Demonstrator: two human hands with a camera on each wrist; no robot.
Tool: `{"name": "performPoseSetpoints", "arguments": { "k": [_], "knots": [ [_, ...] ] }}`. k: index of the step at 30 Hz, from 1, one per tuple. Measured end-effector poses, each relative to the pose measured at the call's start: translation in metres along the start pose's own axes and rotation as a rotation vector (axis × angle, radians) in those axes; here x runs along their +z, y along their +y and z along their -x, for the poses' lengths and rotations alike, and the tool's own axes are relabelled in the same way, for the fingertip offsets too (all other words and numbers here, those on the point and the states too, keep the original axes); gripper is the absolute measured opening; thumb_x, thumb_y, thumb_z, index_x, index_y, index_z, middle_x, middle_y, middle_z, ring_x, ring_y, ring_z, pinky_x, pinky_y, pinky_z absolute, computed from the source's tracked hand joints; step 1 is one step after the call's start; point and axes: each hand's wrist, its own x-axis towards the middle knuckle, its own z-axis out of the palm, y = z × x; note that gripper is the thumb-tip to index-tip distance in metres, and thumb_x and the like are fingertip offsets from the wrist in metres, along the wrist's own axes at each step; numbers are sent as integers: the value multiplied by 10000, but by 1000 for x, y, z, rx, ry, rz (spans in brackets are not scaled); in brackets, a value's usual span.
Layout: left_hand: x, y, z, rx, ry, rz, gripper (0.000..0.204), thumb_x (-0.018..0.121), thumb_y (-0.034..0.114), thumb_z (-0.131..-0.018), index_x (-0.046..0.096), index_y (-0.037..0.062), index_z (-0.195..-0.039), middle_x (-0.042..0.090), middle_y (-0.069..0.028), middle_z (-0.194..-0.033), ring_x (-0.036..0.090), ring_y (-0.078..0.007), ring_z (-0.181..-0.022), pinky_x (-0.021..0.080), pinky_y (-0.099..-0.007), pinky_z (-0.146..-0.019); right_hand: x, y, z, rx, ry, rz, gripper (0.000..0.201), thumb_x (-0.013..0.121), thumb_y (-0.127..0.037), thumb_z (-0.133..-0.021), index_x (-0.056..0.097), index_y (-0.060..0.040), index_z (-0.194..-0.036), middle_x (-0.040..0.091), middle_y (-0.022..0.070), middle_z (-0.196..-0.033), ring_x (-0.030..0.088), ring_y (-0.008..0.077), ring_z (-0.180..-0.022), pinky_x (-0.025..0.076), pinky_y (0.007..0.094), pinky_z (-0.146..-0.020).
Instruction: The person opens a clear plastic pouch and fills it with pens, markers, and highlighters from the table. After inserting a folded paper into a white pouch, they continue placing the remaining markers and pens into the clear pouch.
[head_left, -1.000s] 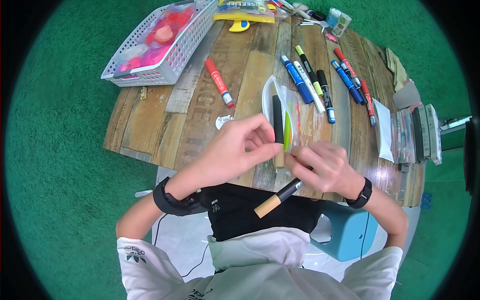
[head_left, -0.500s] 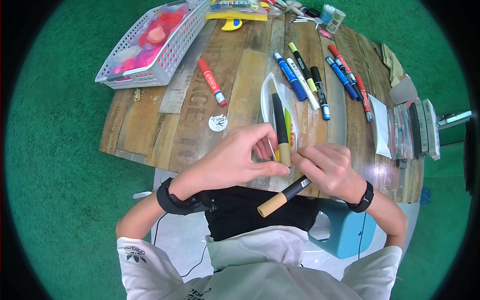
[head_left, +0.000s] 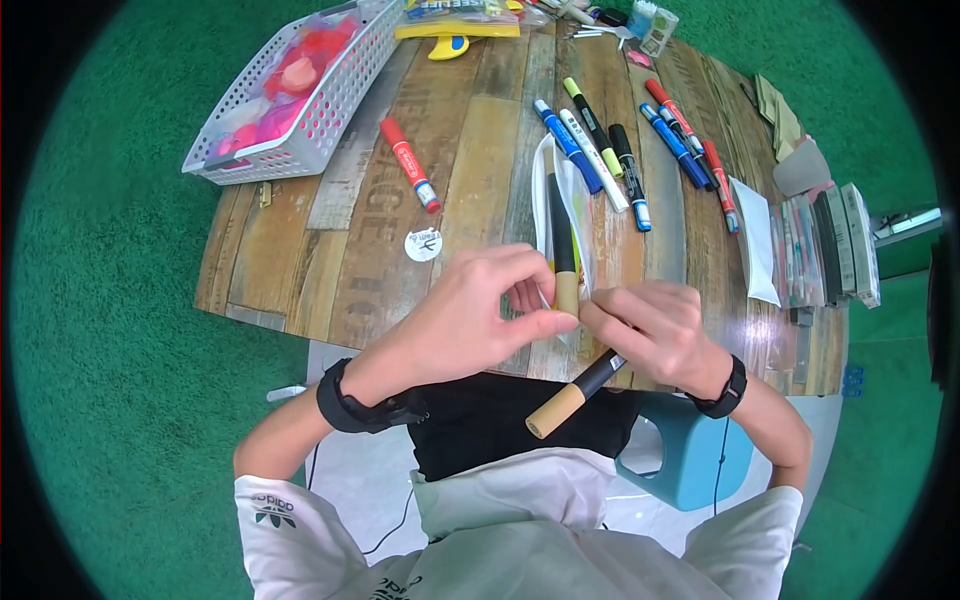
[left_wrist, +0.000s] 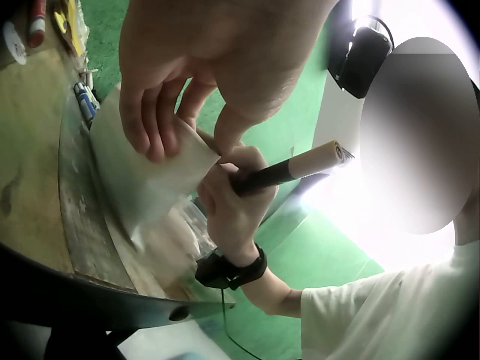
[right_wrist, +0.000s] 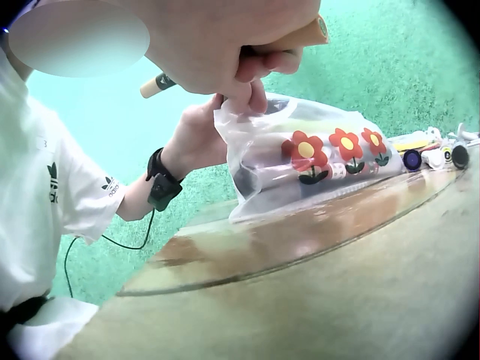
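Note:
A translucent zip pouch [right_wrist: 262, 169] printed with red flowers stands on the table between the hands, its mouth towards the person. My left hand [head_left: 465, 315] pinches one edge of the mouth between thumb and fingers, as the left wrist view shows. Lying in the mouth is a black marker [head_left: 563, 245] with a tan end. With my right hand [head_left: 650, 335] I grip a second black marker [head_left: 598, 374], its tan end sticking out towards the body. Fingers of that hand also pinch the pouch's other edge in the right wrist view. Something green shows inside the pouch.
Several loose markers [head_left: 612, 150] lie beyond the pouch. A red marker [head_left: 409, 163] and a round white sticker [head_left: 423, 244] are to its left. A white basket [head_left: 320, 140] stands far left, and stacked cases [head_left: 835, 250] line the right edge.
The pouch's mouth looks narrower than before, and the marker in it is more covered by the pouch's sides. The tan end of the gripped marker has swung slightly right.

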Motion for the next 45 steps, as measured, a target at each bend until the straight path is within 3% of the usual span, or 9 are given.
{"name": "performPoseSetpoints", "arguments": {
  "k": [11,14,16,19,26,32,38,41,45],
  "knots": [
    [11,7,-1,-139,108,375,230,762,82,-753,579,6,-869,600,-73,-772,607,-148,-675,481,-279,-625,-5,1,-5,32,40,18,163,658,-78,-635,594,-53,-783,561,25,-800,545,122,-527,448,256,-447],
    [9,13,2,-85,46,111,266,765,20,-736,598,-9,-942,588,-69,-865,606,-136,-791,501,-273,-744,-4,3,-4,54,39,-36,153,649,-70,-647,595,-47,-788,595,33,-850,555,130,-533,452,258,-450],
    [10,8,7,151,76,-114,366,796,36,-681,606,-14,-990,584,-84,-878,613,-188,-790,502,-282,-724,-7,4,-4,58,28,-28,144,643,-66,-653,599,-45,-788,596,32,-846,559,131,-537,452,257,-451],
    [19,6,9,326,189,-193,375,785,49,-677,594,-17,-993,567,-119,-932,603,-250,-756,504,-331,-660,-5,5,-1,80,71,-43,142,642,-66,-652,603,-46,-787,595,27,-840,556,127,-535,446,260,-446],
    [23,-5,5,457,269,-258,285,731,-24,-700,608,-39,-957,591,-126,-989,594,-260,-777,507,-327,-654,-3,4,-4,70,78,25,139,644,-74,-650,598,-51,-779,596,20,-831,556,126,-531,443,264,-442],
    [22,-12,5,478,164,-283,171,673,-31,-734,598,-40,-888,612,-118,-931,572,-260,-785,495,-348,-663,4,3,-2,69,80,-13,122,647,-78,-672,578,-55,-770,601,19,-827,568,126,-546,455,267,-448],
    [8,-6,-3,519,100,-398,175,625,-9,-697,583,-14,-868,598,-91,-917,564,-242,-834,490,-347,-707,-14,8,-8,37,-96,22,148,645,-82,-708,581,-65,-841,583,16,-854,575,126,-559,477,272,-465],
    [-13,5,-6,581,-22,-581,231,642,7,-609,591,3,-834,637,-66,-968,584,-240,-785,493,-333,-653,-12,15,-2,91,-120,119,158,641,-69,-710,578,-73,-854,575,12,-905,588,136,-571,490,282,-472],
    [-21,6,0,525,-71,-601,172,646,-2,-663,584,7,-824,631,-80,-1006,594,-251,-803,494,-344,-665,-8,34,3,222,-154,106,124,622,-41,-727,571,-72,-835,561,28,-995,620,157,-605,509,294,-487]
  ]
}}
